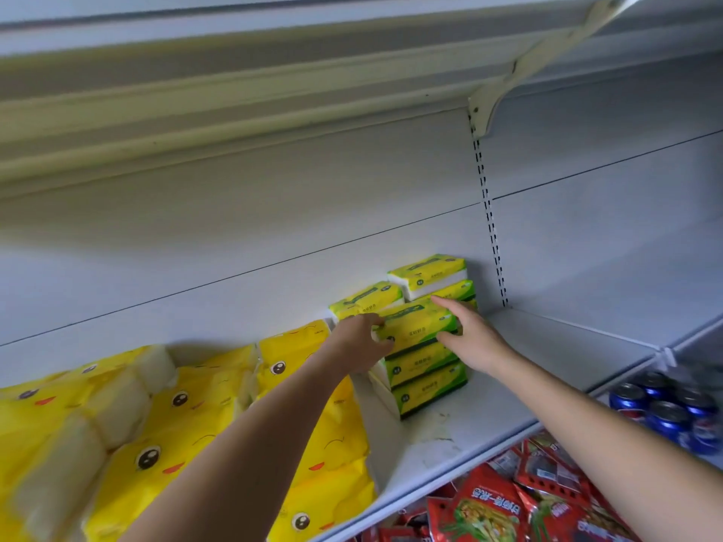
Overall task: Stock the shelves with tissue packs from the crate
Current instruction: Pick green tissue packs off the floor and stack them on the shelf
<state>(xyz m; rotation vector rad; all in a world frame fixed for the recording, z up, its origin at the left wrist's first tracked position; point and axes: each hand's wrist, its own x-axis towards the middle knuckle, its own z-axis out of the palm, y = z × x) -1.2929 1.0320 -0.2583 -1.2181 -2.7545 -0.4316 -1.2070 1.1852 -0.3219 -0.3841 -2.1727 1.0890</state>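
Yellow duck-print tissue bundles (156, 424) lie left of front stack (428, 385) of green tissue packs on white shelf (540, 357). Left hand (358, 338) at stack's top left, fingers curled round left end of top green pack (416, 330). Pack sits atop stack, between both hands. Right hand (471, 340) at stack's top right, thumb on pack's front, forefinger stretched over its top. More green packs (428, 271) behind stack. Blue soda cans (665, 412) and red snack bags (508, 502) lower right of stack.

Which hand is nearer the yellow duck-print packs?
Left. The left hand grips the left end of the top green pack, right beside the yellow duck-print packs; the right hand holds that pack's right end, farther from them.
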